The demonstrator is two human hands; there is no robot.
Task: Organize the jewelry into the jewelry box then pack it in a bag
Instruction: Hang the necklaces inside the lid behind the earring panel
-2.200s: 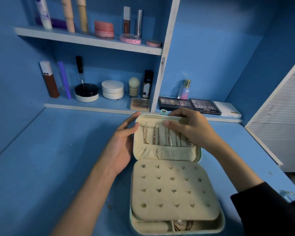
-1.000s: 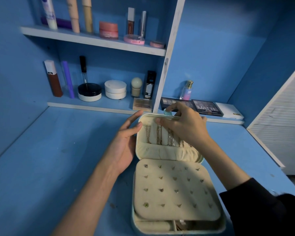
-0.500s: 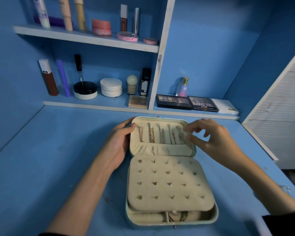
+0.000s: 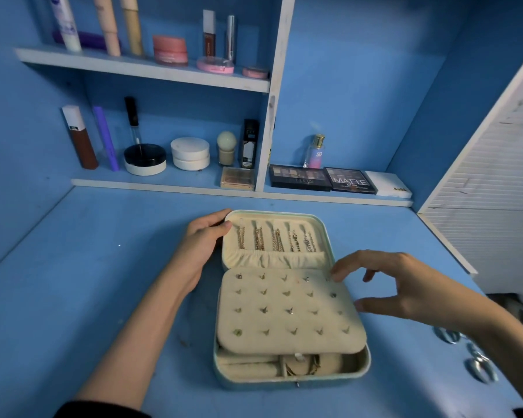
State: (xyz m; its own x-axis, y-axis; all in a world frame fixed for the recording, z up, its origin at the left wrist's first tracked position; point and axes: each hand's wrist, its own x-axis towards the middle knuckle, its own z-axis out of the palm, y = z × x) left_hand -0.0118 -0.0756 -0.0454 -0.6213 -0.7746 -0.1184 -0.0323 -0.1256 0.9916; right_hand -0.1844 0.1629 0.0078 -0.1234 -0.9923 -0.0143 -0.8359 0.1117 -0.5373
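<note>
Blue tabletop [image 4: 103,267] lies under my jewelry box [image 4: 254,384], which sits open in front of me with its lid tilted back toward the shelves. My left hand [image 4: 203,248] grips the lid's upper left corner, fingers curled behind the rim and thumb lying on the cream lining inside. My right hand [image 4: 405,285] is spread loose and holds nothing; its forefinger reaches to the upper right corner of the earring panel [image 4: 287,309] and its thumb comes near the panel's right edge, though I cannot tell whether either touches. Gold chains [image 4: 272,241] hang in a row inside the lid above a gathered pocket. Small studs dot the panel, and more chain shows in the compartments beneath its front edge. Off to my right, blurred silver pieces [image 4: 447,334] lie on the table. A palette marked MATTE [image 4: 349,180] lies on the lower shelf behind.
</note>
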